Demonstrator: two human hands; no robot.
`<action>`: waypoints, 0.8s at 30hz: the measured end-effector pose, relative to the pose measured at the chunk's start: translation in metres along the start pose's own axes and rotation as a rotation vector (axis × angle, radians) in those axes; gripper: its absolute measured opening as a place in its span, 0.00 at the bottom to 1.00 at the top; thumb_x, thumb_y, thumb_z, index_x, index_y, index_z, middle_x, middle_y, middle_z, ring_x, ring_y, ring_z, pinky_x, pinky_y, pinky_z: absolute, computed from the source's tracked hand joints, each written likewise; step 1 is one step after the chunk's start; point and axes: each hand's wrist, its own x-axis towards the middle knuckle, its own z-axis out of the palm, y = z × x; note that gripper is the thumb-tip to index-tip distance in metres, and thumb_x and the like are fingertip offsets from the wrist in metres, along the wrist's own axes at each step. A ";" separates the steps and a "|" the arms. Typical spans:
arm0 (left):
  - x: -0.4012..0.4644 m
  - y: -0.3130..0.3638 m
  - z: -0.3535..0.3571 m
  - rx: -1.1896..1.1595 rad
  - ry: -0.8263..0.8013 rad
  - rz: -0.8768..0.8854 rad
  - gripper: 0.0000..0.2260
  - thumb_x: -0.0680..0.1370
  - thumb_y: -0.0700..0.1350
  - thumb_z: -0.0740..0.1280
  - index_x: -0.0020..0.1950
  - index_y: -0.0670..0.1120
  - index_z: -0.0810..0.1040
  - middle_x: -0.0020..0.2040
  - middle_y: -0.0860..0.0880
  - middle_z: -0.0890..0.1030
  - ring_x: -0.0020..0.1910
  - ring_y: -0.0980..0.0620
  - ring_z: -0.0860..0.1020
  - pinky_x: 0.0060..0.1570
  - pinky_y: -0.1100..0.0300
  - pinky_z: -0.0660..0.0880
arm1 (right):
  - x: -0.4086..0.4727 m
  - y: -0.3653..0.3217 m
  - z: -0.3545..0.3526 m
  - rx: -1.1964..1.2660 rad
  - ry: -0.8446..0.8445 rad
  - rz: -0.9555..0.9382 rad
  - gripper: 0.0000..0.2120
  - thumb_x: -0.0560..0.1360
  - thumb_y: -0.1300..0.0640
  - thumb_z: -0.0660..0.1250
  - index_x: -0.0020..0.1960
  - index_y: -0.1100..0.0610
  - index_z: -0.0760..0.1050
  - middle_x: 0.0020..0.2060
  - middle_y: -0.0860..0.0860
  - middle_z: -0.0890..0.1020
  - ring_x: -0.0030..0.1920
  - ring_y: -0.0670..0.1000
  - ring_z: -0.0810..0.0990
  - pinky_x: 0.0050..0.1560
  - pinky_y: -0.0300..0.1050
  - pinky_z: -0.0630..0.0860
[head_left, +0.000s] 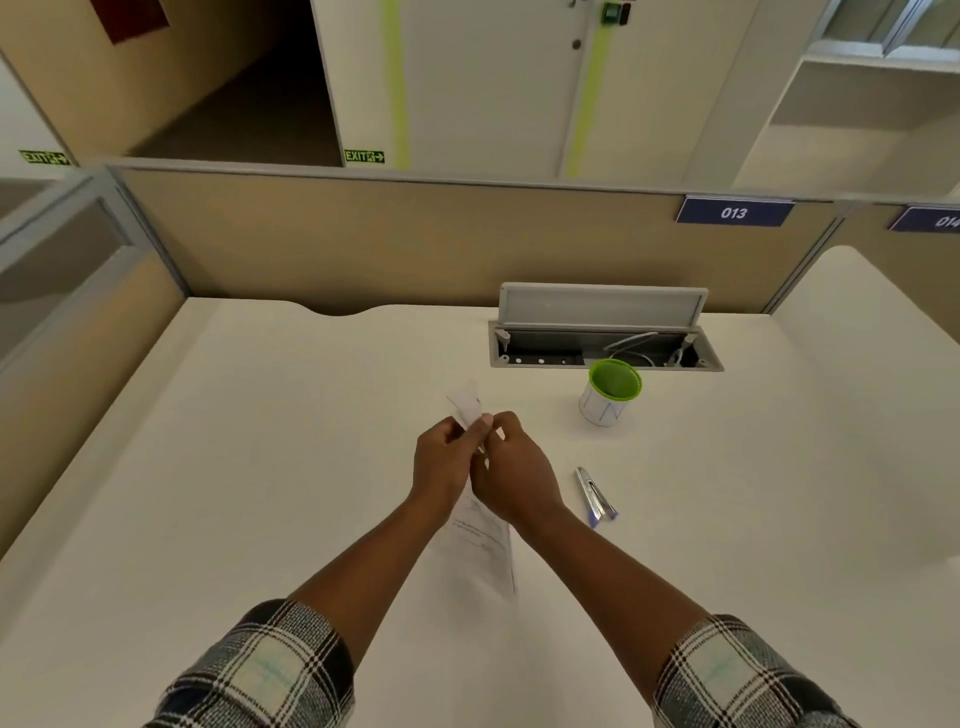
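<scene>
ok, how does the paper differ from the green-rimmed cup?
The paper is gripped by the left hand and right hand; the green-rimmed cup stands untouched, right of them. The paper is long and narrow with faint lines of text; the cup is round, upright, green inside. Both are mostly white.

Only a stapler (596, 497) and cup (609, 393) obstruct the desk's (260, 441) right half.

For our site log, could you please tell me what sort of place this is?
Probably an open-plan office: a white desk fenced by a partition, a number plate reading 013, and an open cable box.
</scene>
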 end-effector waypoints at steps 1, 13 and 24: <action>0.001 0.001 -0.001 -0.015 -0.004 -0.004 0.15 0.76 0.54 0.71 0.56 0.45 0.82 0.51 0.47 0.86 0.51 0.46 0.83 0.56 0.47 0.80 | 0.000 0.000 0.001 0.030 -0.005 -0.025 0.22 0.76 0.49 0.67 0.67 0.55 0.72 0.59 0.53 0.74 0.44 0.50 0.81 0.41 0.36 0.77; 0.017 0.009 -0.023 0.062 -0.023 -0.080 0.10 0.78 0.44 0.67 0.58 0.44 0.80 0.52 0.43 0.85 0.49 0.39 0.83 0.55 0.40 0.79 | 0.005 0.019 -0.012 0.242 -0.008 -0.062 0.17 0.79 0.51 0.61 0.65 0.53 0.76 0.58 0.51 0.78 0.50 0.46 0.79 0.50 0.40 0.78; 0.026 0.009 -0.028 0.245 -0.163 0.006 0.05 0.77 0.45 0.69 0.50 0.46 0.81 0.48 0.43 0.86 0.45 0.41 0.84 0.50 0.45 0.82 | 0.033 0.023 -0.015 0.157 0.017 -0.049 0.04 0.77 0.57 0.65 0.49 0.55 0.79 0.47 0.50 0.79 0.45 0.50 0.78 0.46 0.44 0.77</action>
